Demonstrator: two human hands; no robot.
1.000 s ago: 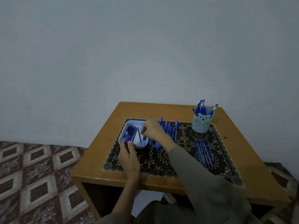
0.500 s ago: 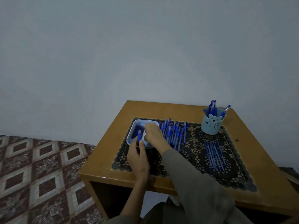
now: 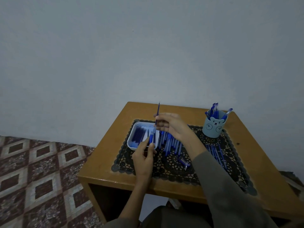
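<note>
Above the white rectangular plastic tray (image 3: pixel 128 142) on the left part of the brown wooden tabletop (image 3: pixel 105 160), the right hand (image 3: pixel 171 127) pinches a thin blue ink refill (image 3: pixel 158 112) that points upward; its grip is closed on the lower end. The left hand (image 3: pixel 144 160), at the near edge of the tray, holds a short blue plastic pen barrel (image 3: pixel 151 138) upright between thumb and fingers; I judge the step is joining these two; next, the refill must come down and line up with the narrow barrel opening.
</note>
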